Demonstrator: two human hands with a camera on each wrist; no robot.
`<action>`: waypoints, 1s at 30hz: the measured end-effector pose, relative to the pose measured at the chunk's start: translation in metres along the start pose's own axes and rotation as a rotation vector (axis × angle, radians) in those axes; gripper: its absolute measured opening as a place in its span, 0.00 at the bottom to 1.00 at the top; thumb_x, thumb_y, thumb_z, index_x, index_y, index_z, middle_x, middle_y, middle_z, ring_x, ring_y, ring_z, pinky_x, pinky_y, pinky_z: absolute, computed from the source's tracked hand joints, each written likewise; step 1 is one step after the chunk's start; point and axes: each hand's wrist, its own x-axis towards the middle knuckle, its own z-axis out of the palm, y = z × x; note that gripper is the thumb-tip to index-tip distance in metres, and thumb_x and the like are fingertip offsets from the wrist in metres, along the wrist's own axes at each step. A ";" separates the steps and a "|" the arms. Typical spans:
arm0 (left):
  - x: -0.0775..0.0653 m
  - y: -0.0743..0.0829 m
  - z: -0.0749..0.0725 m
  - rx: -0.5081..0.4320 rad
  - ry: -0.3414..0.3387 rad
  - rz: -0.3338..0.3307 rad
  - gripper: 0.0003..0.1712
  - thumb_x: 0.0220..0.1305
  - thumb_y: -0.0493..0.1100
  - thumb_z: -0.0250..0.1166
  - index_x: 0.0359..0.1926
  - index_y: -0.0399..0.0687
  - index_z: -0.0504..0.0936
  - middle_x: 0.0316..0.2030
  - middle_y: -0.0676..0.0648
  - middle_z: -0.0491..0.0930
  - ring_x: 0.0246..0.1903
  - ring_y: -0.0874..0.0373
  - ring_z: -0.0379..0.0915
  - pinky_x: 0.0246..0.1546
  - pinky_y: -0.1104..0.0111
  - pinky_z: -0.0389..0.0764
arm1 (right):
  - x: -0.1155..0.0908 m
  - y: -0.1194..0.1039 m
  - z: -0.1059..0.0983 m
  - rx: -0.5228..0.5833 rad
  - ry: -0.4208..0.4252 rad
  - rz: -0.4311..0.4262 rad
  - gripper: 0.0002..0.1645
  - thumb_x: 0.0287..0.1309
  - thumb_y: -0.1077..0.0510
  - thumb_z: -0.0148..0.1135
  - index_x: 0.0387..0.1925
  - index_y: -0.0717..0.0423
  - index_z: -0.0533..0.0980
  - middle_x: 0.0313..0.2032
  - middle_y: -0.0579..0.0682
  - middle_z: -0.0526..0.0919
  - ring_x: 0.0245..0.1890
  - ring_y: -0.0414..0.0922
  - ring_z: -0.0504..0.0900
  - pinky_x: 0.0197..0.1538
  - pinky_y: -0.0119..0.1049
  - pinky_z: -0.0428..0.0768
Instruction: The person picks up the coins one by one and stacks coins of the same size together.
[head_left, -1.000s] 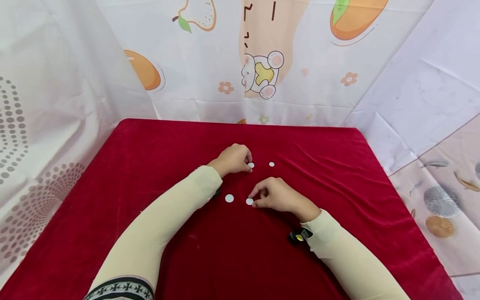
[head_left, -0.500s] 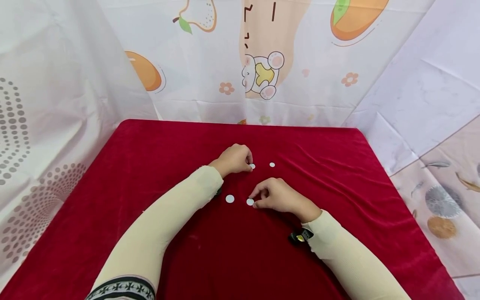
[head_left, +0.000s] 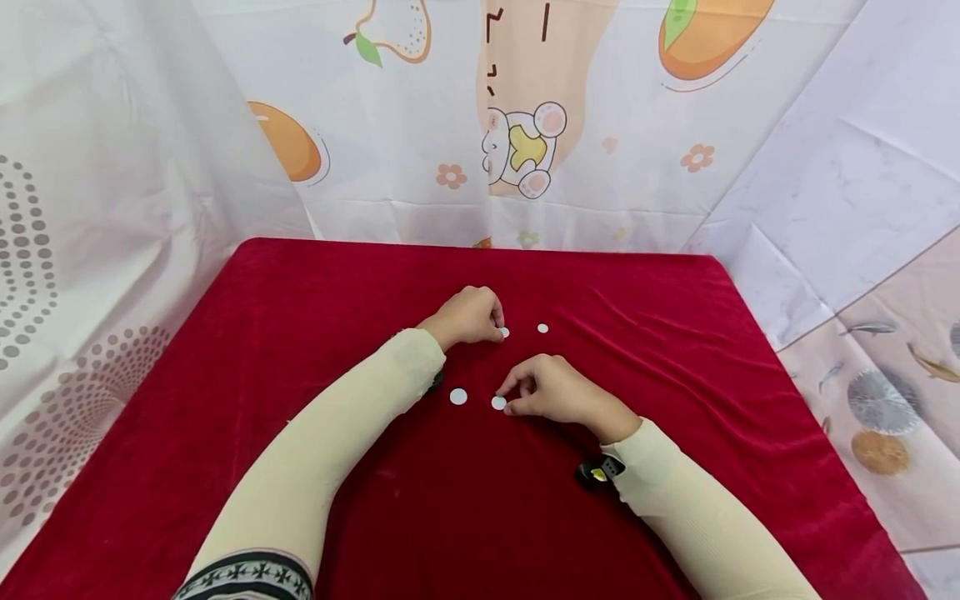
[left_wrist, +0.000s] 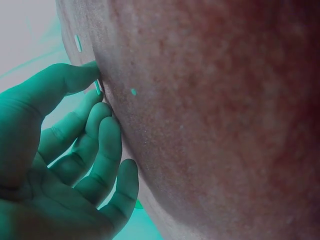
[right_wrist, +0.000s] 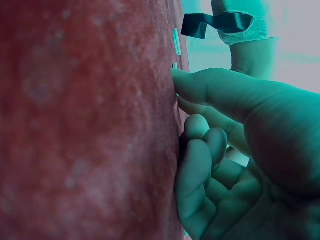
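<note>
Several flat, round white discs lie on the red cloth in the head view. At the back, my left hand [head_left: 472,318] pinches the edges of one white disc [head_left: 506,332] between thumb and index finger; the left wrist view shows that disc [left_wrist: 97,87] edge-on between the fingertips. Nearer the front, my right hand [head_left: 551,389] holds another white disc [head_left: 498,402] the same way, its thumb and index fingertip at the rim. A larger white disc [head_left: 458,397] lies to its left, and a small white disc [head_left: 543,328] lies to the right of the left hand, both untouched.
The red cloth [head_left: 420,508] covers the table, with wrinkles along the right side. Printed curtains [head_left: 390,125] hang behind and at both sides. A black strap [head_left: 611,468] sits at the right wrist.
Slightly less of the disc at my left fingertips shows than a second ago. The right hand and the other discs stay in place.
</note>
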 end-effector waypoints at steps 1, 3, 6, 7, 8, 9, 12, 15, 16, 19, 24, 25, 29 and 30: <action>0.000 0.000 0.000 -0.001 0.002 0.000 0.06 0.61 0.47 0.76 0.31 0.53 0.88 0.27 0.54 0.85 0.31 0.57 0.80 0.35 0.66 0.81 | 0.000 0.000 0.000 0.000 -0.001 0.000 0.10 0.55 0.57 0.78 0.39 0.39 0.89 0.18 0.41 0.81 0.18 0.34 0.72 0.27 0.28 0.71; -0.001 0.000 -0.001 -0.003 0.005 0.000 0.06 0.61 0.47 0.76 0.30 0.53 0.88 0.26 0.55 0.85 0.30 0.57 0.80 0.34 0.67 0.81 | 0.001 0.001 0.000 0.000 -0.003 -0.001 0.10 0.56 0.56 0.78 0.40 0.39 0.89 0.18 0.41 0.81 0.18 0.34 0.72 0.27 0.28 0.71; -0.003 -0.001 -0.002 -0.004 0.008 -0.007 0.06 0.60 0.47 0.76 0.30 0.53 0.88 0.26 0.55 0.85 0.29 0.57 0.80 0.33 0.67 0.81 | 0.001 0.002 0.000 -0.001 -0.002 0.001 0.10 0.56 0.56 0.78 0.39 0.39 0.89 0.18 0.41 0.80 0.18 0.34 0.72 0.26 0.28 0.71; -0.004 -0.001 -0.003 -0.004 0.010 -0.009 0.06 0.60 0.47 0.76 0.29 0.53 0.88 0.26 0.55 0.85 0.29 0.57 0.80 0.33 0.67 0.81 | 0.001 0.002 0.001 0.000 -0.002 0.002 0.10 0.55 0.56 0.78 0.39 0.38 0.89 0.18 0.41 0.80 0.18 0.34 0.72 0.26 0.28 0.71; -0.005 -0.001 -0.004 -0.007 0.013 -0.010 0.06 0.60 0.47 0.75 0.29 0.53 0.88 0.25 0.54 0.85 0.29 0.57 0.80 0.33 0.66 0.81 | 0.000 0.002 0.001 0.001 -0.002 0.004 0.10 0.55 0.56 0.78 0.39 0.38 0.89 0.18 0.41 0.80 0.18 0.34 0.72 0.26 0.29 0.71; -0.006 -0.001 -0.005 -0.009 0.018 -0.009 0.06 0.60 0.46 0.75 0.29 0.53 0.87 0.25 0.54 0.85 0.28 0.57 0.80 0.33 0.66 0.80 | 0.000 0.002 0.001 0.002 -0.002 0.005 0.10 0.55 0.56 0.78 0.39 0.38 0.89 0.18 0.41 0.80 0.18 0.34 0.72 0.26 0.29 0.71; -0.010 -0.002 -0.008 -0.015 0.033 -0.007 0.06 0.60 0.46 0.74 0.30 0.52 0.87 0.25 0.54 0.84 0.28 0.57 0.79 0.33 0.66 0.80 | 0.000 0.002 0.001 0.006 -0.001 0.008 0.10 0.55 0.56 0.78 0.39 0.38 0.89 0.18 0.41 0.80 0.18 0.34 0.72 0.26 0.29 0.71; -0.014 -0.003 -0.011 -0.020 0.047 -0.002 0.06 0.61 0.46 0.74 0.30 0.52 0.87 0.24 0.53 0.84 0.27 0.57 0.79 0.32 0.66 0.80 | 0.000 0.001 0.001 0.007 0.001 0.006 0.10 0.55 0.56 0.78 0.39 0.39 0.89 0.18 0.41 0.80 0.19 0.35 0.73 0.27 0.29 0.72; -0.016 -0.004 -0.012 -0.022 0.051 -0.002 0.06 0.61 0.47 0.74 0.30 0.52 0.87 0.24 0.53 0.84 0.27 0.57 0.79 0.33 0.66 0.80 | 0.000 0.001 0.001 0.005 0.001 0.005 0.10 0.55 0.56 0.78 0.39 0.39 0.89 0.18 0.41 0.80 0.19 0.35 0.73 0.27 0.29 0.72; -0.020 -0.005 -0.015 -0.040 0.057 -0.001 0.07 0.61 0.47 0.75 0.30 0.52 0.88 0.25 0.53 0.84 0.27 0.57 0.79 0.33 0.67 0.80 | 0.000 0.000 0.000 -0.002 0.003 0.002 0.10 0.55 0.56 0.78 0.39 0.39 0.89 0.18 0.40 0.80 0.19 0.35 0.73 0.28 0.29 0.73; -0.025 -0.004 -0.022 -0.060 0.074 0.006 0.06 0.60 0.47 0.75 0.30 0.52 0.88 0.26 0.53 0.84 0.29 0.57 0.79 0.34 0.66 0.81 | 0.001 0.000 0.000 -0.007 0.009 0.003 0.10 0.55 0.56 0.78 0.39 0.39 0.89 0.17 0.40 0.80 0.19 0.34 0.73 0.28 0.29 0.73; -0.026 -0.003 -0.023 -0.058 0.078 0.006 0.06 0.60 0.47 0.75 0.30 0.52 0.87 0.27 0.54 0.84 0.29 0.58 0.79 0.34 0.66 0.81 | 0.001 0.001 0.000 -0.007 0.009 0.003 0.10 0.55 0.56 0.78 0.39 0.39 0.89 0.17 0.40 0.80 0.19 0.34 0.73 0.28 0.29 0.72; -0.031 0.000 -0.026 -0.038 0.086 0.010 0.06 0.59 0.47 0.75 0.30 0.53 0.87 0.27 0.54 0.84 0.30 0.58 0.79 0.34 0.67 0.81 | 0.000 0.001 0.001 -0.005 0.007 0.003 0.10 0.55 0.56 0.78 0.40 0.39 0.89 0.18 0.40 0.80 0.19 0.34 0.73 0.27 0.29 0.72; -0.032 0.001 -0.027 -0.032 0.085 0.013 0.06 0.59 0.47 0.75 0.30 0.53 0.87 0.27 0.54 0.84 0.30 0.58 0.79 0.34 0.67 0.81 | 0.000 0.002 0.001 -0.005 0.007 0.004 0.10 0.55 0.56 0.78 0.40 0.39 0.89 0.18 0.40 0.80 0.19 0.34 0.73 0.27 0.29 0.72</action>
